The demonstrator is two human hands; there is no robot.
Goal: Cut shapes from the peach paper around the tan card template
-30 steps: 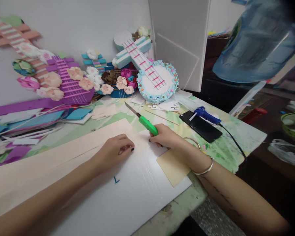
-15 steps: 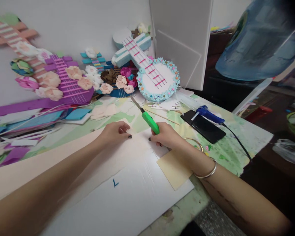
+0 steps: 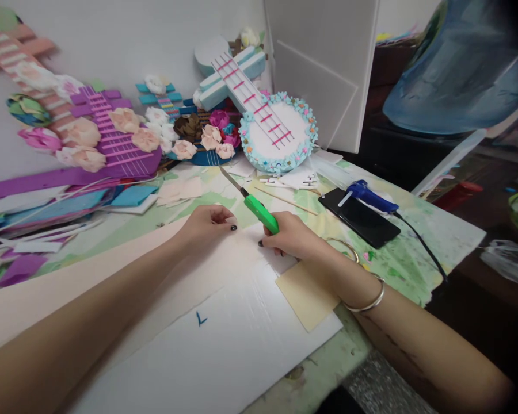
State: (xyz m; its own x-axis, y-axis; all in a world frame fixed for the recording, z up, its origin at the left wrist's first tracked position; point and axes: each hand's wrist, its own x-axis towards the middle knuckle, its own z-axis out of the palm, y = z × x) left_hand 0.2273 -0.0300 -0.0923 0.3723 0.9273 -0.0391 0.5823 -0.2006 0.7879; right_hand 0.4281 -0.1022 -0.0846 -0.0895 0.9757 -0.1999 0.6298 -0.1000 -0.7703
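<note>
Pointing away, leftward — slanted green knife [image 3: 255, 207]

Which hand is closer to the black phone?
Right. The right hand, gripping the green cutter, is left of the black phone; the left hand is farther left, over pale paper.

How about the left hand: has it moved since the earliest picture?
Yes: the left hand has moved forward, ending farther from the blue mark on the white sheet.
</note>
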